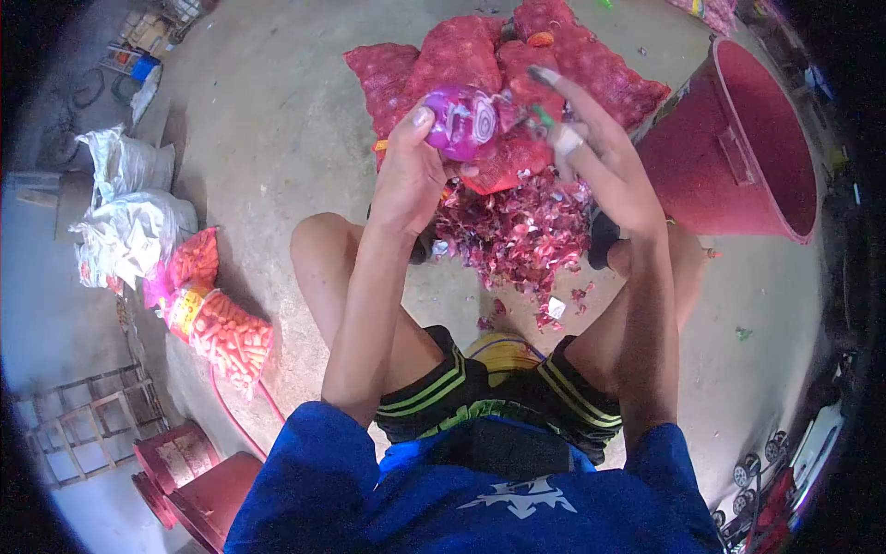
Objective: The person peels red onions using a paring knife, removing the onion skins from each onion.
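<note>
My left hand [417, 175] is closed around a peeled red onion [452, 125], glossy purple with a pale ringed cut face turned to the right. Just to the right of it is my right hand [604, 157], blurred, with one finger stretched out and a white wrap at the thumb. A small green object [543, 115] shows by its thumb and fingers, too smeared to name. Under both hands a heap of onion skins [517, 235] lies on the floor between my feet. Behind the heap are red mesh sacks of onions [457, 60].
A large dark-red tub [701, 166] leans at the right. White sacks [138, 226] and a bag of carrots [226, 337] stand at the left. Red bins [208, 489] and a wooden rack [92, 420] are at lower left; wheeled items [748, 471] are at lower right.
</note>
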